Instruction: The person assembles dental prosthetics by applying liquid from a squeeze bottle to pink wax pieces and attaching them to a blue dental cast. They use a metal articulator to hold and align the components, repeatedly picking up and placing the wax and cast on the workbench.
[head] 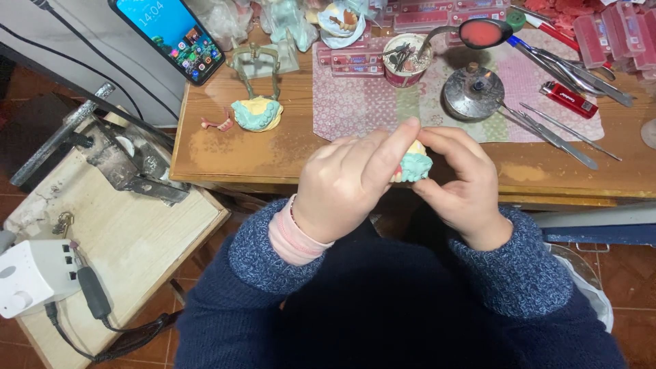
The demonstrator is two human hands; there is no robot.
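Both my hands meet over the front edge of the wooden workbench (225, 154). My left hand (348, 181) and my right hand (461, 181) together grip a small dental cast (413, 164), teal plaster below, pale yellow above, with a bit of pink showing. My left thumb presses along its top, and my fingers hide most of the cast. A second teal and yellow cast (257, 113) sits on the bench to the left, under a metal articulator frame (257, 67).
A patterned cloth (355, 106) carries a cup of tools (404, 61), a round metal burner (473, 92), a red lighter (569, 100), long metal instruments (557, 137) and pink boxes (615, 34). A smartphone (167, 34) leans at back left. A low side table (130, 232) holds a white control box (34, 277).
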